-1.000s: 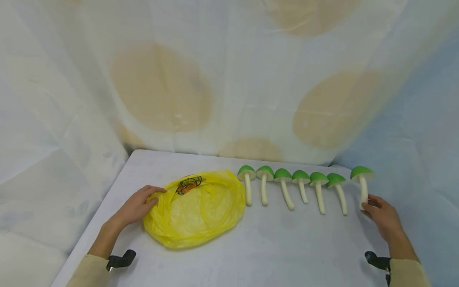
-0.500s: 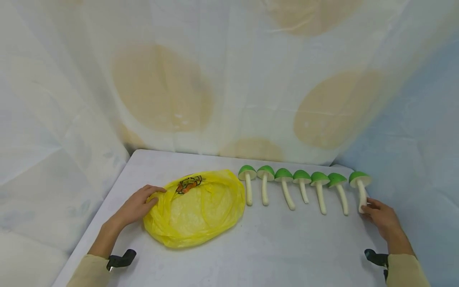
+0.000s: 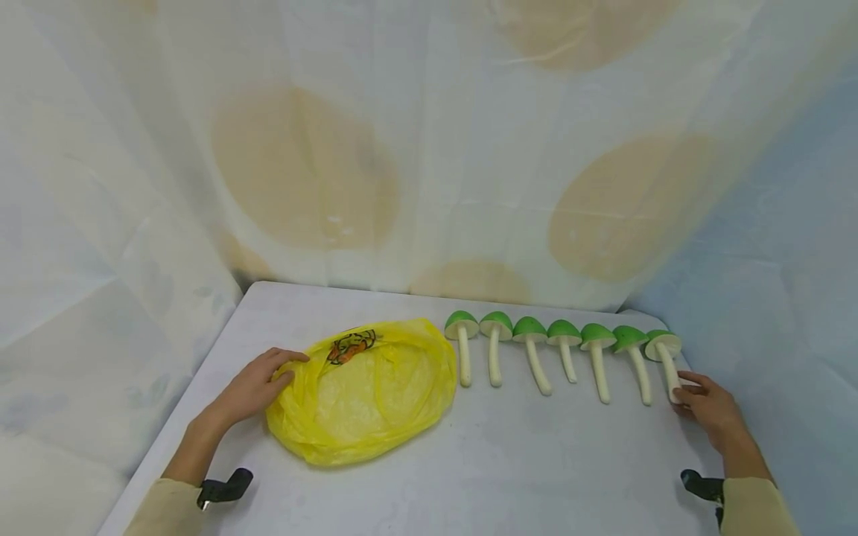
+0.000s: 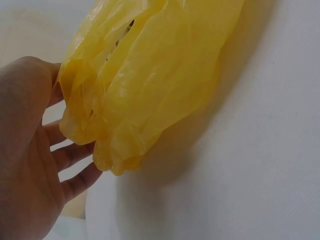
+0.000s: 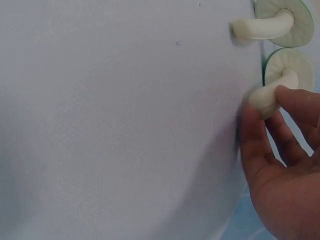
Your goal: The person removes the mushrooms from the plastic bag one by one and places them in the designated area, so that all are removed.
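A yellow plastic bag (image 3: 362,451) with a printed picture lies with its mouth wide on the left half of the table. My left hand (image 3: 251,385) holds the bag's left rim between thumb and fingers; in the left wrist view the fingers pass partly behind the plastic (image 4: 165,85). At the right end of a row, my right hand (image 3: 716,411) pinches the lower stem of a green-capped toy mushroom (image 3: 667,363). Its cap touches or nearly touches the neighbouring mushroom (image 3: 633,350). In the right wrist view, thumb and fingers meet around the stem end (image 5: 267,97).
Several more green-capped mushrooms (image 3: 529,339) line the back of the white table (image 3: 509,469), caps pointing away, from the bag's right side to the right hand. Fabric walls (image 3: 469,186) enclose the table at the back and both sides.
My right hand has lowered the mushroom and shifted its cap leftward, bringing it beside the end of the row. The left hand and bag have stayed in place.
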`<state>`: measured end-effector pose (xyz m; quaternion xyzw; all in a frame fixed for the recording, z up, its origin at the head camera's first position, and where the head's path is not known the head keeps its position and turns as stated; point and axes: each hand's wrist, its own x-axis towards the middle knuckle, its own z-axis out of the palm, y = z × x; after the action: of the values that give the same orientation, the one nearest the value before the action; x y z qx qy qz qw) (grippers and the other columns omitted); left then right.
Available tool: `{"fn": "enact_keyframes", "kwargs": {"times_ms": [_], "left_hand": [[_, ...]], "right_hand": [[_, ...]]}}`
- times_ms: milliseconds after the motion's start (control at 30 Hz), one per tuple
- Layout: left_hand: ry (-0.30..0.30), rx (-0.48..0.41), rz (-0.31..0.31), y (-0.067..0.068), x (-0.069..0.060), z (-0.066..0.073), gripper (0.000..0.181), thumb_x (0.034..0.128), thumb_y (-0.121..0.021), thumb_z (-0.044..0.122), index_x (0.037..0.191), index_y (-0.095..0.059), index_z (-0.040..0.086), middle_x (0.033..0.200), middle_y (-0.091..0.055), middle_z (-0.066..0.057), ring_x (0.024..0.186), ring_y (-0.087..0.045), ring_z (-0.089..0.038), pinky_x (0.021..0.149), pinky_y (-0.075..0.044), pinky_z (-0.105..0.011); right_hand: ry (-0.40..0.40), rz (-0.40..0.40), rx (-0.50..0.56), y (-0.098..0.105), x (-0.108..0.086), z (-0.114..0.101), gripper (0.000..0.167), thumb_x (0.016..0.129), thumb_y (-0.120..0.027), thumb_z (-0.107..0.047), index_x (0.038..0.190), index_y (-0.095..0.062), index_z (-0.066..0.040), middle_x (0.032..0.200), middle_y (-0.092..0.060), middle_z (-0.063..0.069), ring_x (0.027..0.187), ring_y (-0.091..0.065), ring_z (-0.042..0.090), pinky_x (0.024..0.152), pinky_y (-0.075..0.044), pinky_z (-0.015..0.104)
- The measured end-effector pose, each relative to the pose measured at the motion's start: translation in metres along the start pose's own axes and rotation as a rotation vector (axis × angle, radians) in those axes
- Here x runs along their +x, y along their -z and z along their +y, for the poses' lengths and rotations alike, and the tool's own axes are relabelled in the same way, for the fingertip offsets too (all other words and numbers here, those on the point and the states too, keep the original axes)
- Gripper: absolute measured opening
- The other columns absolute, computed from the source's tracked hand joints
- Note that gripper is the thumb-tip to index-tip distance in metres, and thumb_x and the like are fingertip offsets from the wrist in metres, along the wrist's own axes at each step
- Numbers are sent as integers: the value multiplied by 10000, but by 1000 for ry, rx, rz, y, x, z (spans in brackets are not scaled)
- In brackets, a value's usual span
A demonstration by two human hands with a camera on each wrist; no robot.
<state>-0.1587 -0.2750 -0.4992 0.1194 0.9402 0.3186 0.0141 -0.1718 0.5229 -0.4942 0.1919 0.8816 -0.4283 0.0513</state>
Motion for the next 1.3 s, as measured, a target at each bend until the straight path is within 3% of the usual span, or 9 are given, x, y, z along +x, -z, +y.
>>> {"fn": "enact_keyframes", "kwargs": {"times_ms": [233, 533, 1000, 1133, 1200, 1300], "left_hand": [[9, -4, -3, 1, 2, -1, 290, 1013, -537, 127, 1280, -646, 157, 1291, -603, -102, 1231, -539, -359, 1051, -409, -612], [10, -28, 11, -1, 2, -1, 289, 1008, -543, 116, 1272, -648, 167, 1282, -588, -103, 1225, -540, -350, 1045, -419, -613], [-15, -43, 51, -1, 12, 4, 300, 1019, -548, 131, 1302, -631, 179, 1323, -548, -119, 1247, -521, -363, 1041, -419, -629], [-46, 10, 133, 2, 13, 9, 295, 1028, -555, 180, 1313, -630, 162, 1364, -516, -127, 1187, -555, -365, 971, -459, -622], [-73, 60, 203, 4, 14, 13, 304, 1027, -569, 215, 1319, -628, 152, 1376, -513, -137, 1125, -580, -368, 919, -465, -613], [-116, 143, 311, 8, 15, 24, 342, 1021, -589, 257, 1338, -616, 133, 1375, -524, -160, 1055, -595, -383, 856, -460, -605]], "right_hand": [[-30, -3, -57, -2, 2, -4, 688, 1020, -557, -266, 1536, -244, 64, 1458, -365, 372, 1038, -581, 331, 593, -499, 227], [-41, -53, -49, 1, 4, 2, 803, 1007, -567, -369, 1549, -175, 76, 1472, -335, 385, 988, -588, 240, 661, -520, 264], [-89, -22, -1, 3, -1, 2, 846, 1018, -502, -476, 1572, -134, 47, 1499, -307, 371, 1182, -488, 409, 748, -490, 310], [-27, 99, -80, -4, -6, -7, 800, 1027, -438, -503, 1550, -210, 58, 1464, -326, 388, 1226, -413, 511, 848, -456, 483], [54, 207, -159, -12, -10, -19, 740, 1033, -434, -470, 1519, -294, 71, 1432, -361, 401, 1244, -370, 562, 927, -370, 611], [242, 359, -303, -29, -16, -45, 629, 1033, -479, -382, 1451, -420, 85, 1385, -438, 402, 1256, -345, 605, 999, -249, 701]]}}
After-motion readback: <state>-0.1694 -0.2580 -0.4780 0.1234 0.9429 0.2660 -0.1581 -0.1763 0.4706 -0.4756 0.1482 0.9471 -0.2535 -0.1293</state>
